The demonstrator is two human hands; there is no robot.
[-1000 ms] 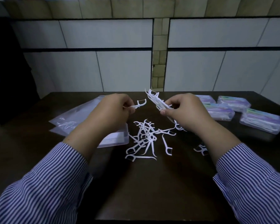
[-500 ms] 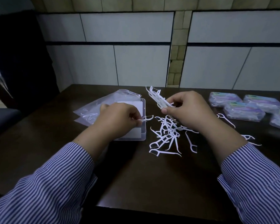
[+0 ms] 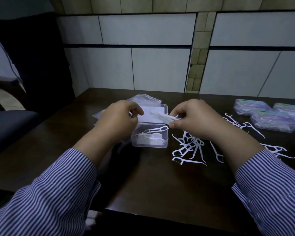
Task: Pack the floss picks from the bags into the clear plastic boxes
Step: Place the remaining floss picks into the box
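Pinching a small bundle of floss picks [image 3: 162, 117] between thumb and curled fingers, the right hand [image 3: 193, 119] holds it over the open clear box [image 3: 150, 133], the picks pointing toward nine o'clock. The left hand [image 3: 119, 118] hovers at the box's nine o'clock side with fingers curled; whether it grips anything I cannot tell. A few picks lie in the box's tray [image 3: 152, 136]. Loose picks [image 3: 188, 149] are scattered on the dark table [image 3: 143, 184] at the box's three to four o'clock. Plastic bags [image 3: 143, 98] lie at its eleven o'clock. Closed filled boxes [image 3: 272, 116] sit far toward two o'clock.
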